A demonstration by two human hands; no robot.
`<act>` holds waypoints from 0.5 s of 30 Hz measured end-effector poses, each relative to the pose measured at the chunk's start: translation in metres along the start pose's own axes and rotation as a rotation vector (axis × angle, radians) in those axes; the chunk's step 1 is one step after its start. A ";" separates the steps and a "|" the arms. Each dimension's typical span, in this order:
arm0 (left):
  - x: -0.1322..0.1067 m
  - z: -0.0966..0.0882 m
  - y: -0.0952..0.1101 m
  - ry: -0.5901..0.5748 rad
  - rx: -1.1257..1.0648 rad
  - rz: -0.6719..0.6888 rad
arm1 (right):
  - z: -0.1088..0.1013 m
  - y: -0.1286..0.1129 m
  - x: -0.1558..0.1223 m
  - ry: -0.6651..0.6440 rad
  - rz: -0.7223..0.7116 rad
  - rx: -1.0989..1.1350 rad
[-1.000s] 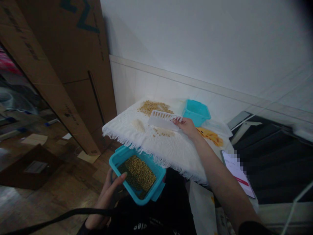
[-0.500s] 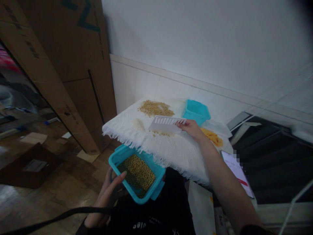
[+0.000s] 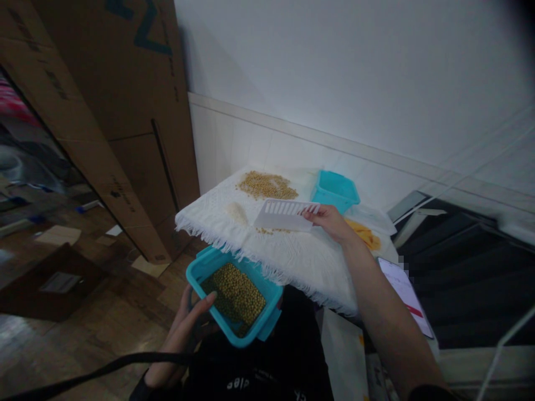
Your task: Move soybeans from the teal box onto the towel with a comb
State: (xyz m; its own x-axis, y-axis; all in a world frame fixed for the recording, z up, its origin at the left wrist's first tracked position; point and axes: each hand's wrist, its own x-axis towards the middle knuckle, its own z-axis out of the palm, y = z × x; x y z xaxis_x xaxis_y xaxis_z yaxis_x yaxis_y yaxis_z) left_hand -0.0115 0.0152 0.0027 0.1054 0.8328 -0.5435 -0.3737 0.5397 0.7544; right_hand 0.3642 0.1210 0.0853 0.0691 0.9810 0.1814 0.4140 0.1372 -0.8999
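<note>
My left hand [image 3: 194, 314] grips the near-left rim of a blue plastic container [image 3: 234, 336], its thumb over the edge. Soybeans [image 3: 240, 292] and smaller green beans lie inside; the container is just below the table's fringed front edge. In my right hand [image 3: 330, 220] is a white slotted plastic scraper [image 3: 284, 217], pinched at its right end. The scraper stands on edge on the white tablecloth [image 3: 301, 262], with a few loose soybeans [image 3: 267, 230] along its lower edge. Behind it spreads a larger pile of soybeans [image 3: 267, 185], and a small pale heap of grains [image 3: 237, 211] lies to its left.
A second blue container [image 3: 336, 189] stands at the back right of the table, near a yellow cloth [image 3: 365, 234] and a phone [image 3: 405, 295]. A tall cardboard box [image 3: 137, 139] rises at the left. The white wall [image 3: 334, 72] borders the table's back.
The scraper has shifted very slightly toward me and now hides more of the loose soybeans in front of it. My left hand and the container are practically still.
</note>
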 end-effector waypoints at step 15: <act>-0.001 -0.002 -0.003 -0.057 -0.003 0.000 | -0.008 0.004 -0.091 0.571 -0.141 -0.394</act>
State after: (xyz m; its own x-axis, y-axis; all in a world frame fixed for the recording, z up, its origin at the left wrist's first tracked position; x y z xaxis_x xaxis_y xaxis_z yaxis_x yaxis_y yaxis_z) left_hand -0.0121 0.0125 0.0008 0.1574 0.8386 -0.5215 -0.3763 0.5392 0.7534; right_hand 0.3670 0.0310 0.0685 0.4113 0.7170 0.5628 0.7445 0.0919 -0.6612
